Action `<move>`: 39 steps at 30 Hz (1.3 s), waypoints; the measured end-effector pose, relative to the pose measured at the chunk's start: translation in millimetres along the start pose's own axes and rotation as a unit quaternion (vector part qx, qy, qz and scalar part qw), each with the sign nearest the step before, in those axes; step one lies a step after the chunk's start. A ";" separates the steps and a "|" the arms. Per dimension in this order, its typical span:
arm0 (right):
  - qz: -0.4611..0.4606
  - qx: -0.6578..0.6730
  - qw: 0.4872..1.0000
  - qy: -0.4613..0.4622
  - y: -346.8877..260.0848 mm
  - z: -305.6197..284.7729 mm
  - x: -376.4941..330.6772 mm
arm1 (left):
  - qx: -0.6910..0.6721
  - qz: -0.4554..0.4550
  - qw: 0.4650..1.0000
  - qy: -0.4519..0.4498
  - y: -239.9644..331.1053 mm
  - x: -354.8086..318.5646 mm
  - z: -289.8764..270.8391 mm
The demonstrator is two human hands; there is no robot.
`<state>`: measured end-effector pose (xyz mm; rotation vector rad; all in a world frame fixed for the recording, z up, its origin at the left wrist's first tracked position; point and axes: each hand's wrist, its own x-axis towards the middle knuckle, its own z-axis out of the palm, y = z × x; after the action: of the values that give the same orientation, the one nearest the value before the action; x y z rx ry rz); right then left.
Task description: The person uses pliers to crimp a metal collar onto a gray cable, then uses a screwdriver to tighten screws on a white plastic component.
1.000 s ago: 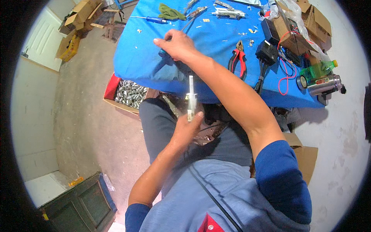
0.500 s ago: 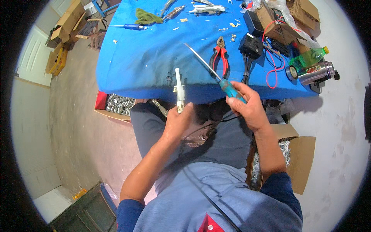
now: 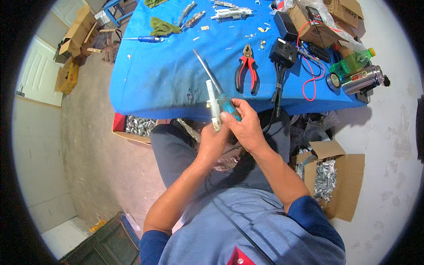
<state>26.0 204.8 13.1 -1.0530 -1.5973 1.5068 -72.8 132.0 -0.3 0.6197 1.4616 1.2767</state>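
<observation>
While the person sits at the near edge of the blue table (image 3: 168,75), both hands meet in the centre of the frame, just below the table edge. The left hand (image 3: 212,141) is closed around the lower end of a slim white part (image 3: 213,104), which stands almost upright and rises above the fingers, in front of the blue cloth. The right hand (image 3: 247,128) is closed around the blue handle of a screwdriver (image 3: 216,84). Its metal shaft goes up and to the left, over the table, and passes just behind the top of the white part. The two hands touch each other, the right one lying a little to the right of the left one.

On the table, in the upper middle of the frame, red pliers (image 3: 246,68) lie just right of the screwdriver shaft. A black adapter (image 3: 282,52) with its cable is beside them. Farther right there are a red wire (image 3: 311,73), a green bottle (image 3: 352,65) and a metal flask (image 3: 362,80). A second blue screwdriver (image 3: 143,39) and a green cloth (image 3: 162,27) lie in the upper left part of the table.

At the lower right of the frame an open cardboard box (image 3: 340,181) with small metal pieces stands on the floor. Another box of metal pieces (image 3: 137,127) sits under the left edge of the table.
</observation>
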 end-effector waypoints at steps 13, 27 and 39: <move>0.086 0.076 0.989 -0.095 -12.8 5.6 10.4 | 0.048 0.026 0.999 0.003 -1.0 -7.5 -6.9; 0.078 0.008 0.970 -0.231 -48.3 -39.5 62.8 | 0.006 -0.054 0.999 -0.004 39.3 -5.8 -50.1; -0.183 -0.333 0.831 -0.405 -74.1 -23.9 165.6 | 0.242 0.162 0.950 0.112 87.4 62.8 -103.6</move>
<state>-31.3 364.6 81.4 -0.3268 -2.8723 1.1830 -208.9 173.6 45.1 1.1048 1.9452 1.2688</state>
